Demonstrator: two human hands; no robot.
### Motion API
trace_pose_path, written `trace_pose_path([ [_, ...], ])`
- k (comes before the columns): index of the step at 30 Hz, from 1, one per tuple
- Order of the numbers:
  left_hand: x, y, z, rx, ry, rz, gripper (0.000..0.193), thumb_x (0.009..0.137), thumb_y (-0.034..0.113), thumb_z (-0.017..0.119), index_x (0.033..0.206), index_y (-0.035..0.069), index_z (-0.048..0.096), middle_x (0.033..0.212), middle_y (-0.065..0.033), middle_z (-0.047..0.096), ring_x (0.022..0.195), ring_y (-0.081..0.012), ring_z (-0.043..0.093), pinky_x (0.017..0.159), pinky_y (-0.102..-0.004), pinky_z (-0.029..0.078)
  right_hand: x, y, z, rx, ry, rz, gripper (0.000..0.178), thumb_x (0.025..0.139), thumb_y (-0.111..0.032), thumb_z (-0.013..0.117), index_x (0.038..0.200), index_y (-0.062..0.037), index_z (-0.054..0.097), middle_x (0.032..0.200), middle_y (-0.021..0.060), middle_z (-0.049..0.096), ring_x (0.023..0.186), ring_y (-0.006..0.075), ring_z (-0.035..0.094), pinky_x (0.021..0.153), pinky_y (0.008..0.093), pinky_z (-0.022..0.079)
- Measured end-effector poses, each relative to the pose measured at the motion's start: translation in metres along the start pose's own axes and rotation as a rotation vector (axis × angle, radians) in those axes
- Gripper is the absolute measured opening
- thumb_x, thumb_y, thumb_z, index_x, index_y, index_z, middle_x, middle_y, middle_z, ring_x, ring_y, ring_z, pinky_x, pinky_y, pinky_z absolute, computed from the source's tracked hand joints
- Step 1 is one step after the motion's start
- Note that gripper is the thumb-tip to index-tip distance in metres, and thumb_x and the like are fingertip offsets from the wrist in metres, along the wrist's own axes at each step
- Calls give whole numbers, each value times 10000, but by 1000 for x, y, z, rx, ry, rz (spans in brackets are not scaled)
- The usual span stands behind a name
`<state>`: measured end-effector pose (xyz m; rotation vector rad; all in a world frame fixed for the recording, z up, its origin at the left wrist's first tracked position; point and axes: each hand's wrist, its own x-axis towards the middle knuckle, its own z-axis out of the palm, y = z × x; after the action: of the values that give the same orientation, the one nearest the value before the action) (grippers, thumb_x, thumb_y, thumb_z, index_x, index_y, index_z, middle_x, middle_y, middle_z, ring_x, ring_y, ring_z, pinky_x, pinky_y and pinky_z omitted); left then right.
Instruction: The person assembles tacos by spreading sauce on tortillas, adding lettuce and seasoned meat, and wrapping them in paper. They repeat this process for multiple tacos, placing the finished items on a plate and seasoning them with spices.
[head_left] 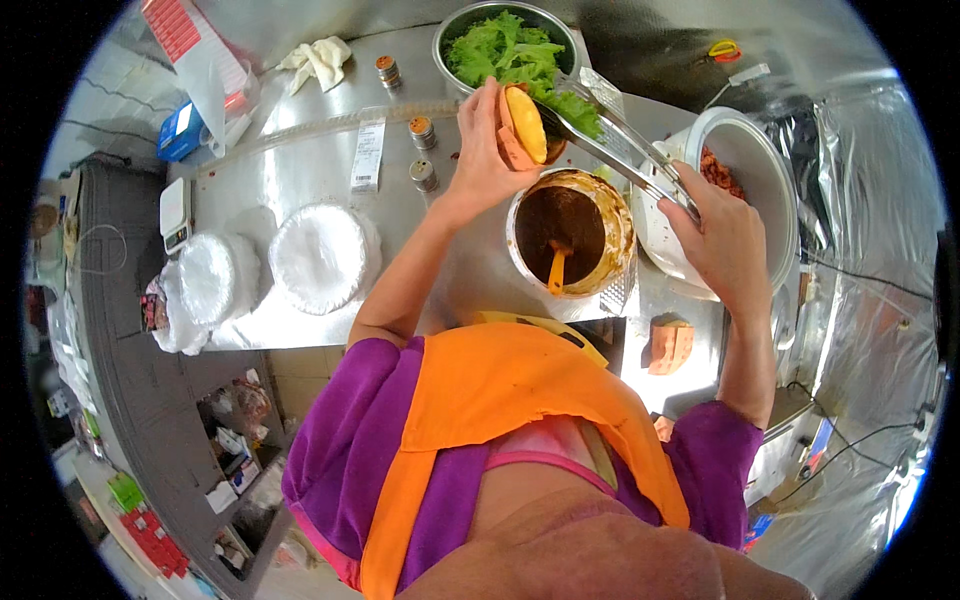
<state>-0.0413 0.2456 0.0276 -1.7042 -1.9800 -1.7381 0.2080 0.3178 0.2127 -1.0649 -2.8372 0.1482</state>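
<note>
We hold a reddish-brown bun (515, 152) up on our left, tilted on edge, its open side turned to the right. Inside it we see a smooth, rounded yellow filling (525, 122). From our right we hold long, shiny metal tongs (612, 158) slantwise, their two arms spread and their far ends pointing toward the bun. Frilly, bright green lettuce (578, 110) shows between those arms, just beside the bun; we cannot tell whether the tongs grip it.
</note>
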Motion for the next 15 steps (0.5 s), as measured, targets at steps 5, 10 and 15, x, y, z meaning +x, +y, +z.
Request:
trace_pose_path([
  [5,6,14,10,-37,-34,43,1175,570,208,885,1469,-36,169,1386,-230,328,1287,-385,324,1092,-459,312,-23,5,-20,99,50,72,384,881,-279,642,1210,-85,612,845,180,677,766,366,660,658,437,501],
  [10,11,32,22,-68,-130,94,1192,567,193,889,1474,-47,155,1364,-229,335,1274,-390,340,1097,-459,306,-43,15,-30,15,70,124,342,888,-279,627,1175,-94,622,880,174,686,790,371,660,672,444,506],
  [15,13,53,41,-133,-210,24,1215,567,201,888,1485,-40,129,1360,-200,334,1292,-352,362,1108,-428,298,-73,64,-45,201,166,206,373,907,-302,628,1216,-94,619,820,146,690,702,248,671,636,378,503],
])
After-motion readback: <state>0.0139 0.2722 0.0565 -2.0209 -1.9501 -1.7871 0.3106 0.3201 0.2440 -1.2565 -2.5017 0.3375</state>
